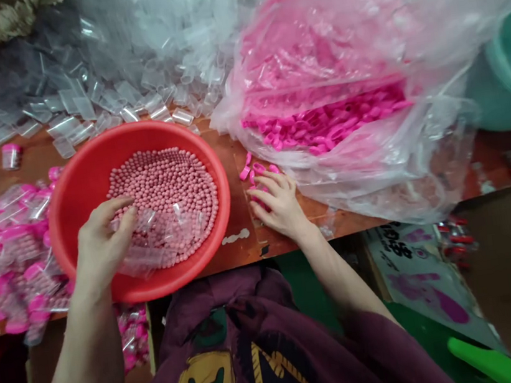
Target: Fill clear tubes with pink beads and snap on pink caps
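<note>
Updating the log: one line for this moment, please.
left hand: over red basin, grip unclear | right hand: at loose pink pieces | basin: pink beads, clear tubes

Left arm, one: the bare left forearm (89,339) crossed the front edge of the table (241,209) left of its middle, the left hand (106,236) turned inward with thumb and forefinger bowed toward each other, their grip unclear and the remaining fingers largely hidden. Right arm, one: the bare right forearm (342,274) slanted inward across the same edge, the wrist lying near it, while the right hand (278,204) lay back upward, fingers parted, lightly bent and directed leftward.
</note>
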The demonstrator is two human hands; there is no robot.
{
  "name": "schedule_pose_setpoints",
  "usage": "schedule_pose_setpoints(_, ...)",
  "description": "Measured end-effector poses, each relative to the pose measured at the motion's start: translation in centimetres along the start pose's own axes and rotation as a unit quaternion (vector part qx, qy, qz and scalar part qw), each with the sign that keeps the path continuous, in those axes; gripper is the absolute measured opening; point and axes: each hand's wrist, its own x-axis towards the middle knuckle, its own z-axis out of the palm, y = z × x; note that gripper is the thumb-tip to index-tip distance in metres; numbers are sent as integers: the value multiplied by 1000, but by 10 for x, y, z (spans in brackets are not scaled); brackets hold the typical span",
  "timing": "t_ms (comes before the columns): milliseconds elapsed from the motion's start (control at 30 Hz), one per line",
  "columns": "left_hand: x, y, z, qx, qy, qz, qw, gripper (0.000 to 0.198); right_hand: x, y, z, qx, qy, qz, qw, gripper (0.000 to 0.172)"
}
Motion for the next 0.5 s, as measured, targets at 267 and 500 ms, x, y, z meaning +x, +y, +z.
schedule_pose_setpoints(267, -3, 5, -2, -37, -43, -75, 996, 18, 80, 140, -100, -119, 2, 381, 917, 67)
schedule_pose_setpoints(500, 2, -9, -2, -45, -83, -109, 990, 26, 126, 172, -119, -154, -25, 491, 857, 112)
